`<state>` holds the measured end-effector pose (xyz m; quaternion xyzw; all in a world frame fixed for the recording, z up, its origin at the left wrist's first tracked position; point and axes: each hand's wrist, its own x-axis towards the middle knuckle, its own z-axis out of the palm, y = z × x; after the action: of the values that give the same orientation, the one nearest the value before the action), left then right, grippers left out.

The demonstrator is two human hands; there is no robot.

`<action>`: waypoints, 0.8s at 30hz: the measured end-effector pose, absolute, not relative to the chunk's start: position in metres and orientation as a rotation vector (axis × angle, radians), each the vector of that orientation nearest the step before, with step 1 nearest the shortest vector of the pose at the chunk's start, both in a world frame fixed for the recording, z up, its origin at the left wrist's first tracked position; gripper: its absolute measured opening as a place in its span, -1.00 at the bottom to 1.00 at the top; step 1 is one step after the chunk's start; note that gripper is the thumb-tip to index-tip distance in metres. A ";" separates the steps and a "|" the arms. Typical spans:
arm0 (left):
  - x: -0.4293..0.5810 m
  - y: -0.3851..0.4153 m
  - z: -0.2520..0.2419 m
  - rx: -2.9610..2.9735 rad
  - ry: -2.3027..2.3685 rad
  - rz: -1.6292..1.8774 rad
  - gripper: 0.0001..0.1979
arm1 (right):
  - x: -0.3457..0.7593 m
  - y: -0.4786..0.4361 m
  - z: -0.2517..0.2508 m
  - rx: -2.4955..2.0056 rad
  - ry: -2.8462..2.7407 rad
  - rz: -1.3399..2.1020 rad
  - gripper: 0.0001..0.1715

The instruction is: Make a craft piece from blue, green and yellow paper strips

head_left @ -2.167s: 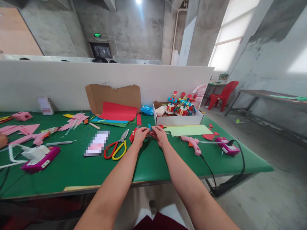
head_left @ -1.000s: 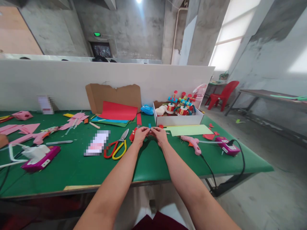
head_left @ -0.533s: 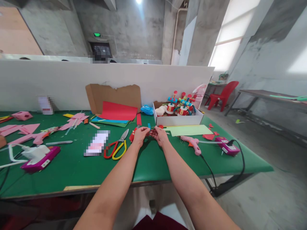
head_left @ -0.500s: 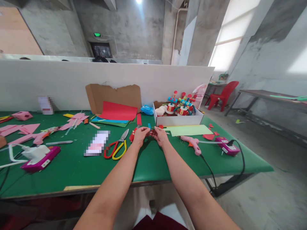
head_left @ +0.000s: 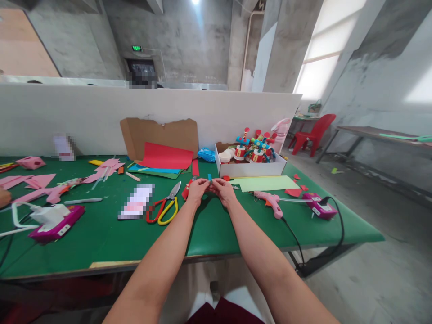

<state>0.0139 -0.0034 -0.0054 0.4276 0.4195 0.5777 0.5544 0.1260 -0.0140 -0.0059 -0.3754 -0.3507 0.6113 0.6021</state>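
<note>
My left hand (head_left: 198, 191) and my right hand (head_left: 223, 190) meet above the green table, fingertips pinched together. Between them a small blue strip (head_left: 209, 177), seemingly paper, sticks up; its lower part is hidden by my fingers. Just left of my left hand lies a small red piece (head_left: 186, 189), partly covered by the hand. Scissors (head_left: 167, 204) with one red and one yellow handle rest farther left, blades pointing away. Beyond my right hand are a red disc (head_left: 226, 178) and a pale green paper sheet (head_left: 268, 183).
A white box (head_left: 251, 169) holds several red and blue robot figures (head_left: 258, 153). Red paper (head_left: 168, 156) lies before a cardboard piece (head_left: 162, 130). A pink glue gun (head_left: 272, 202) trails its cord near a purple power strip (head_left: 319, 206). Another person's hand (head_left: 4, 197) shows at the left edge.
My hands have drawn slightly closer, and the thin green bit seen between them is now hidden. The blue strip has shifted a little left. The other person's hand at the left edge has moved slightly.
</note>
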 end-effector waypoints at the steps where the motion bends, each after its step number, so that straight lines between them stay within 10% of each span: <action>1: 0.014 -0.004 -0.005 1.007 0.995 1.367 -0.67 | 0.126 -0.014 -0.006 -0.872 -0.814 1.412 -0.64; 24: 0.015 -0.008 -0.002 1.055 0.947 1.341 -0.58 | 0.125 -0.015 -0.003 -0.931 -0.889 1.224 -0.66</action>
<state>0.0152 -0.0081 -0.0022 0.4478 0.4019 0.5690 0.5605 0.1252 -0.0149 -0.0028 -0.4068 -0.3884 0.5346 0.6308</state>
